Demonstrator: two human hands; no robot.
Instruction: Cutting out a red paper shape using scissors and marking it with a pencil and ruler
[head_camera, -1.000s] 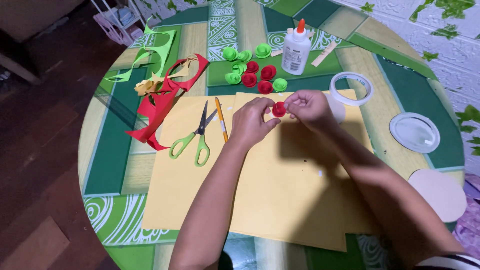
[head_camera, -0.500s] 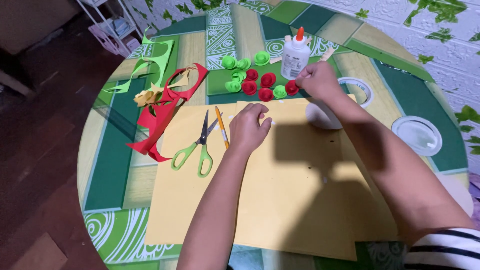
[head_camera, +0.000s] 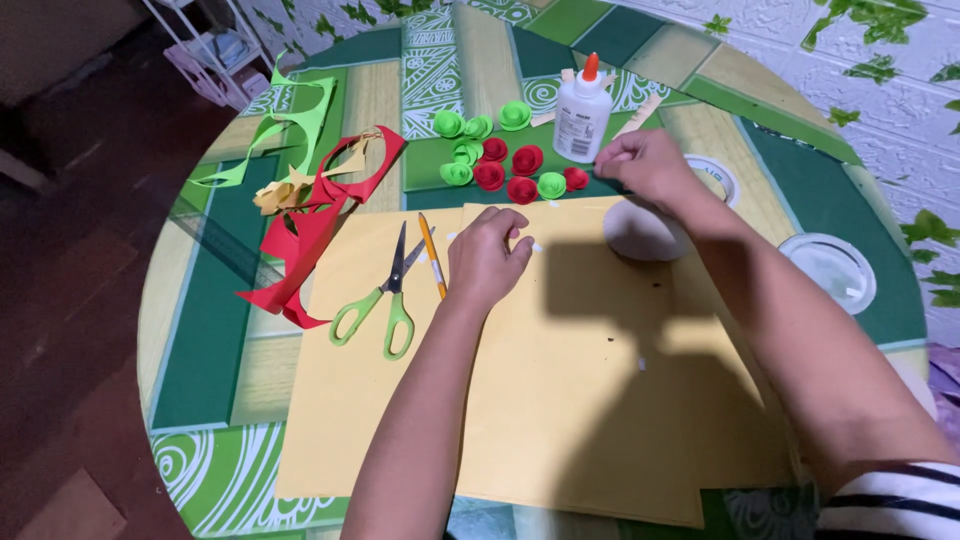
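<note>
Red paper rose (head_camera: 575, 178) now among the rosettes, right hand (head_camera: 645, 165) beside it — left hand (head_camera: 487, 255) lowered

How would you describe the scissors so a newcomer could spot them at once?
Start at the big yellow paper sheet covering the round table. On its left part, beside the left hand, lie the scissors, closed, blades pointing away from the person. Their bright green handles set them apart from the thin orange pencil lying alongside.

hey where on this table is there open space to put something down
The near half of the yellow sheet, below the left hand and scissors, lies bare. Crowded: the paper roses and glue bottle by the right hand, and the paper scraps far left.
</note>
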